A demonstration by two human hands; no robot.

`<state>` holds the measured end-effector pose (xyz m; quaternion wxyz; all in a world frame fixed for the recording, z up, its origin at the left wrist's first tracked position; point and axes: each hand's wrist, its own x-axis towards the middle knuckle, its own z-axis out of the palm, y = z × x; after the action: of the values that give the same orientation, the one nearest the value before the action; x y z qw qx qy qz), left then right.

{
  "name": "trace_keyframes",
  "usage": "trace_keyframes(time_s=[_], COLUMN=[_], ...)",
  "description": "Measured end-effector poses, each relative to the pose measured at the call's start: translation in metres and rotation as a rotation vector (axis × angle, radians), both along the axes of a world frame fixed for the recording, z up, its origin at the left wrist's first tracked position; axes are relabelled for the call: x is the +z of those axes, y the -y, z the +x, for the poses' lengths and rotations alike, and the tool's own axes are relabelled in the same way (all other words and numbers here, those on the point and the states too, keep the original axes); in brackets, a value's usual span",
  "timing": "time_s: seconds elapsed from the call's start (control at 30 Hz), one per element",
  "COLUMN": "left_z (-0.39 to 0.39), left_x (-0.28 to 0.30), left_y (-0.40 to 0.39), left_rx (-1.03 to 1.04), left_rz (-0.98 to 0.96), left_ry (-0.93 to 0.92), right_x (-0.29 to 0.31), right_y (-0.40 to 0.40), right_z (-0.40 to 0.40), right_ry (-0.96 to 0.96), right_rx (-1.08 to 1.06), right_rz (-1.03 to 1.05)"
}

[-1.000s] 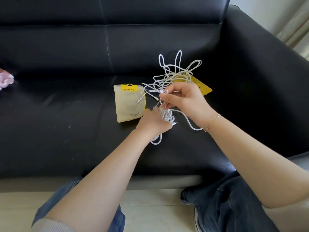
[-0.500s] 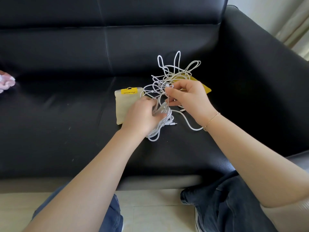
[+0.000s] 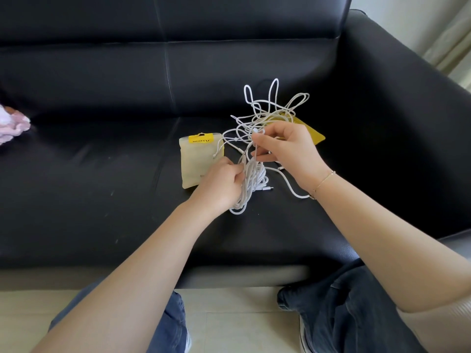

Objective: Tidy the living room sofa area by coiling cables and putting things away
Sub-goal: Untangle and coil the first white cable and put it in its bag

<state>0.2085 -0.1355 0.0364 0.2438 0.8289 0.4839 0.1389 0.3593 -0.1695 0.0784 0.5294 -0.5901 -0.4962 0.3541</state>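
Note:
A tangle of white cables (image 3: 270,108) lies on the black sofa seat (image 3: 102,200), loops rising toward the backrest. My left hand (image 3: 219,184) grips a coiled bundle of the white cable (image 3: 252,179) just above the seat. My right hand (image 3: 285,151) pinches a strand of the same cable above the bundle, fingers curled. A pale yellow pouch (image 3: 198,161) with a yellow label lies just left of my left hand. A yellow packet (image 3: 312,135) shows behind my right hand, mostly hidden.
A pink and white cloth (image 3: 11,123) lies at the left edge of the seat. The sofa armrest (image 3: 397,123) rises on the right. My knees in jeans and the light tiled floor (image 3: 242,324) are at the bottom.
My left hand rose from the seat to grip the coil higher and then moved slightly right, uncovering more of the pouch. My right hand lifted its pinched strand up toward the tangle and stays there.

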Motion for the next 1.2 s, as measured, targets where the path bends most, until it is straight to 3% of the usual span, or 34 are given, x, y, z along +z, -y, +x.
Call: trace_keyframes(time_s=[0.23, 0.43, 0.67, 0.97, 1.2], left_z=[0.009, 0.006, 0.004, 0.001, -0.008], left_x=[-0.001, -0.008, -0.017, -0.007, 0.008], left_y=[-0.005, -0.009, -0.014, -0.017, -0.022], left_rx=[0.239, 0.304, 0.347, 0.281, 0.284], left_rz=[-0.052, -0.255, -0.365, -0.299, -0.307], left_ry=[0.282, 0.398, 0.440, 0.371, 0.448], right_x=[0.000, 0.001, -0.002, 0.001, 0.006], right_y=[0.002, 0.003, 0.002, -0.002, -0.004], right_z=[-0.004, -0.003, -0.005, -0.003, 0.005], right_ry=[0.038, 0.052, 0.088, 0.081, 0.135], right_rx=[0.072, 0.091, 0.090, 0.033, 0.052], right_rz=[0.009, 0.017, -0.005, 0.017, 0.007])
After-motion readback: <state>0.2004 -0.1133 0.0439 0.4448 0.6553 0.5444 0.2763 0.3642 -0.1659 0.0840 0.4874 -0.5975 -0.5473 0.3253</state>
